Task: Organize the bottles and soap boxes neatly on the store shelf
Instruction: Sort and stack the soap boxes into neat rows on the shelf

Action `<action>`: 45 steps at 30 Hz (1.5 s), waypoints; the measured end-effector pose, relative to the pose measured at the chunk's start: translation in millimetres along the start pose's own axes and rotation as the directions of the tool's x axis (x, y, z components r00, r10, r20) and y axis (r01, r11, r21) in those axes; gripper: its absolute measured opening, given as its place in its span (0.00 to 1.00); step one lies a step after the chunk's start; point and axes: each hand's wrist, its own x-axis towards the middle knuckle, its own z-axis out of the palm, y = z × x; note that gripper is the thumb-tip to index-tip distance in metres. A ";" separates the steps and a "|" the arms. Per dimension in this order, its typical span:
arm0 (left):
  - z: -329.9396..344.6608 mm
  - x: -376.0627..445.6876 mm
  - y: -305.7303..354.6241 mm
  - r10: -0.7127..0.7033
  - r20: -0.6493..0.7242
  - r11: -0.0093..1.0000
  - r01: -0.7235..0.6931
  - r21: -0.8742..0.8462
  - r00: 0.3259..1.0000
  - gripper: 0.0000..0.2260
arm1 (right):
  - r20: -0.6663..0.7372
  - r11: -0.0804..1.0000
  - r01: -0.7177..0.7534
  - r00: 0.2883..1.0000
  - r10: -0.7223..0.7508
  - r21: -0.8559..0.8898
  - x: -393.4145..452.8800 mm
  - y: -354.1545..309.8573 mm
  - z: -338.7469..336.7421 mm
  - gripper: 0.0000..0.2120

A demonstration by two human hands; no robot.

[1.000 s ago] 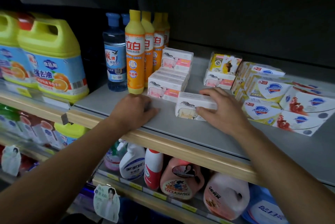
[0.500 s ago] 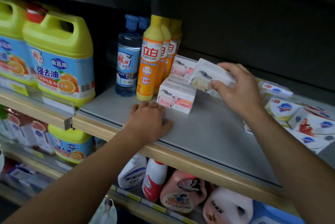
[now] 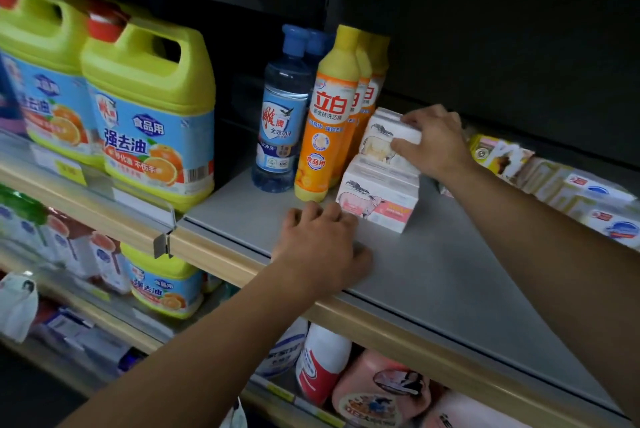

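From the head view, the soap boxes [image 3: 568, 185] at the far right are blurred and partly cut off, and the rear yellow bottles hide behind the front bottle [image 3: 327, 122]. The right hand [image 3: 433, 142] reaches far across the shelf [image 3: 450, 275], fingers and thumb curled round a white box [image 3: 384, 136] resting tilted on the stack [image 3: 379, 199] just right of the bottles. The left hand [image 3: 320, 251] lies palm down at the shelf's near edge, fingers loosely bent, holding nothing, knuckles just beside the stack.
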 end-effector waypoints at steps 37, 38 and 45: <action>4.0 25.2 -23.5 0.003 -0.069 0.999 0.000 0.047 0.998 0.26 | 0.151 0.993 -0.115 0.982 0.112 0.009 83.6 50.7 43.0 0.19; 4.2 25.2 -23.6 0.005 -0.070 0.999 -0.001 0.047 0.998 0.26 | 0.123 0.993 -0.115 0.985 0.117 -0.023 81.2 50.4 45.7 0.20; 7.0 25.5 -24.9 0.015 -0.097 0.999 -0.012 0.033 0.995 0.26 | 0.004 0.987 -0.160 0.987 0.160 -0.006 71.0 56.1 60.3 0.22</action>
